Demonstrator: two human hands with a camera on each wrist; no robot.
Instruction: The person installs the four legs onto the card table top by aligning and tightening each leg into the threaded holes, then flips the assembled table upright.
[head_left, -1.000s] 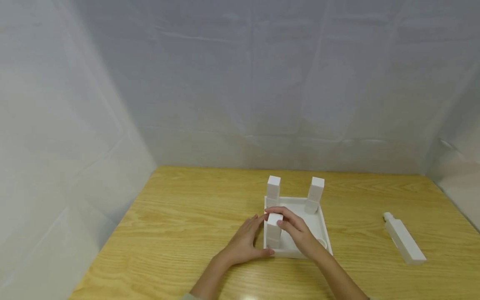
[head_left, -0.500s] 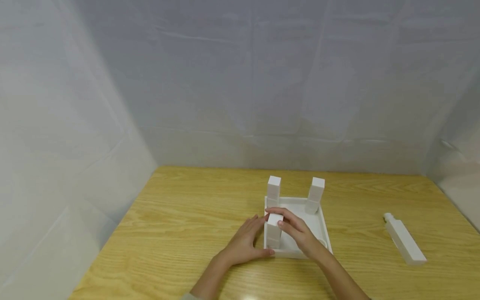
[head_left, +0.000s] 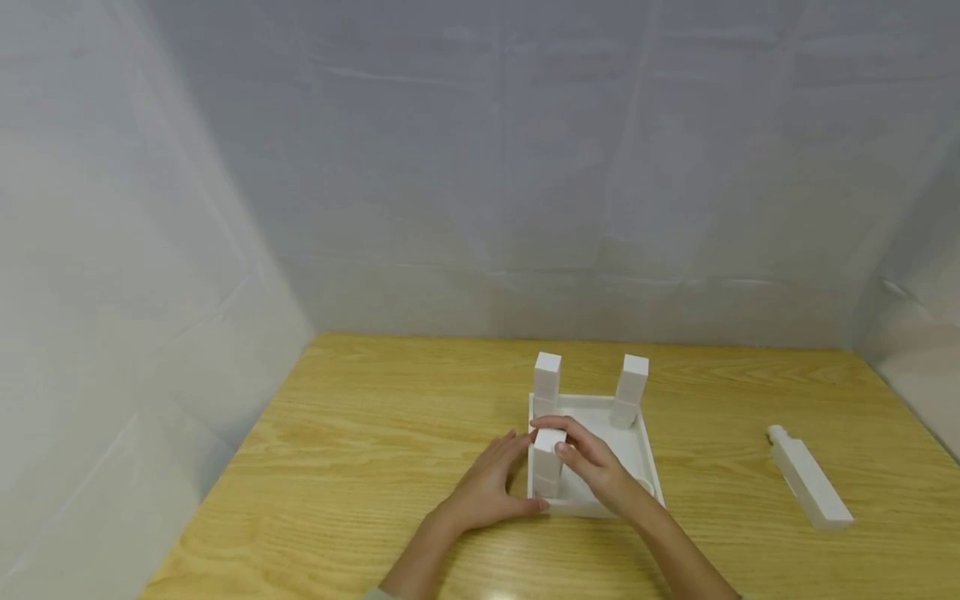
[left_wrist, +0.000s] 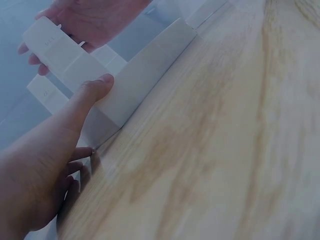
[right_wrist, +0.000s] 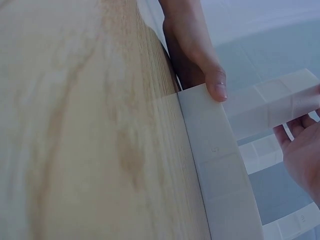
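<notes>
On the wooden worktop [head_left: 360,433], the left hand [head_left: 487,487] braces the white tray [head_left: 637,442] at its 9 o'clock edge, fingers relaxed, so the right hand [head_left: 592,462] can grip the upright block [head_left: 548,458].

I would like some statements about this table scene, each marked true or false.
1. The right hand grips an upright white post in the tray. True.
2. The left hand is lifted off the table. False: it rests on the table, thumb against the tray's near corner.
3. Two more posts stand at the tray's far corners. True.
4. A loose post stands upright to the right. False: it lies flat on the table.
</notes>
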